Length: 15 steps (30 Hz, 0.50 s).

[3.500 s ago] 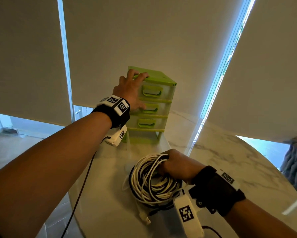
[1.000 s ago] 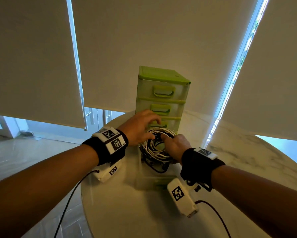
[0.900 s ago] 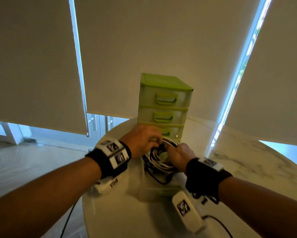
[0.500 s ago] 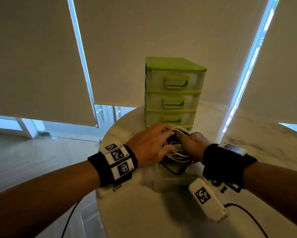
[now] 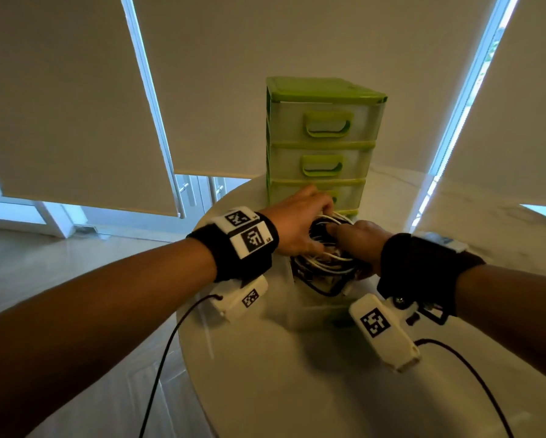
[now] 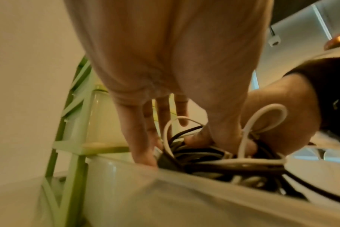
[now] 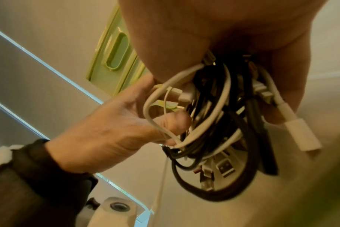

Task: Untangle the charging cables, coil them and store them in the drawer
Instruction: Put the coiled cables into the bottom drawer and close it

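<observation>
A bundle of cables [image 5: 327,260], white and black strands coiled together, sits in an open clear drawer [image 5: 300,314] pulled out from the bottom of a green drawer unit [image 5: 322,128]. The unit stands at the far edge of a round marble desk [image 5: 265,374], and the open drawer reaches toward the person.

The left hand [image 5: 297,222] comes down on the left side of the coil. Its fingers [image 6: 140,138] are fairly straight and slightly spread, their tips reaching down beside the cables at the drawer's left wall, while the thumb presses into the coil. The left wrist view is blurred, so whether any finger hooks a strand is hard to tell.

The right hand [image 5: 360,238] is on the right side of the bundle. In the right wrist view its fingers [image 7: 281,95] and thumb are curled round the cables, holding the loops together, with white plugs [image 7: 301,135] and a USB plug [image 7: 225,166] sticking out below the grip.

The three upper drawers of the unit are closed, each with a green handle [image 5: 327,124]. Both wrists wear black bands [image 5: 243,248] with white marker tags, and thin black leads [image 5: 158,374] run back from the wrist cameras across the near edge of the desk. Pale window blinds [image 5: 75,90] hang behind the desk.
</observation>
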{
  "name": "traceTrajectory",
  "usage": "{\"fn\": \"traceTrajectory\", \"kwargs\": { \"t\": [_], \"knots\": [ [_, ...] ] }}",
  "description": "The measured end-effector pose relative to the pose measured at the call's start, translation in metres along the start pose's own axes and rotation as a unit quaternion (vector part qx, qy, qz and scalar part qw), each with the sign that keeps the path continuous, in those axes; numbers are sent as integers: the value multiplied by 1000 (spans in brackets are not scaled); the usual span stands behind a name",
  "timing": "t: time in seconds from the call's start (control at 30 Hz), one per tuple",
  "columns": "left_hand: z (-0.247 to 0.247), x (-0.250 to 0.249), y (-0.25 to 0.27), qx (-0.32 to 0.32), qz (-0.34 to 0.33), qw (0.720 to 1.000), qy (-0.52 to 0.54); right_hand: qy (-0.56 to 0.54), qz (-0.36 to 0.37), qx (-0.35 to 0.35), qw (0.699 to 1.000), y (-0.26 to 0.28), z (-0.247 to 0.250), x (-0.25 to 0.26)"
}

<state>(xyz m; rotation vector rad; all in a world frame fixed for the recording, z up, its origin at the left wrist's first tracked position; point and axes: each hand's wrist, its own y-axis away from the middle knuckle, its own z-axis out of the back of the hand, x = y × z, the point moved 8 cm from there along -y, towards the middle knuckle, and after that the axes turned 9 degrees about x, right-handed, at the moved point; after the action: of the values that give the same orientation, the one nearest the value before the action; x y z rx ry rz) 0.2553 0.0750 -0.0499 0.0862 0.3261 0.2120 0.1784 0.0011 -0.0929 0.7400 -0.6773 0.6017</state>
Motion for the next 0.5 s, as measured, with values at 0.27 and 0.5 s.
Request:
{"fn": "traceTrajectory", "kwargs": {
  "t": [0.27, 0.5],
  "knots": [
    [-1, -10, -21, 117, -19, 991, -60, 20, -4, 48, 999, 4, 2, 8],
    [-11, -12, -33, 153, -9, 985, -81, 3, -6, 158, 987, 37, 1, 7]
  ]
}}
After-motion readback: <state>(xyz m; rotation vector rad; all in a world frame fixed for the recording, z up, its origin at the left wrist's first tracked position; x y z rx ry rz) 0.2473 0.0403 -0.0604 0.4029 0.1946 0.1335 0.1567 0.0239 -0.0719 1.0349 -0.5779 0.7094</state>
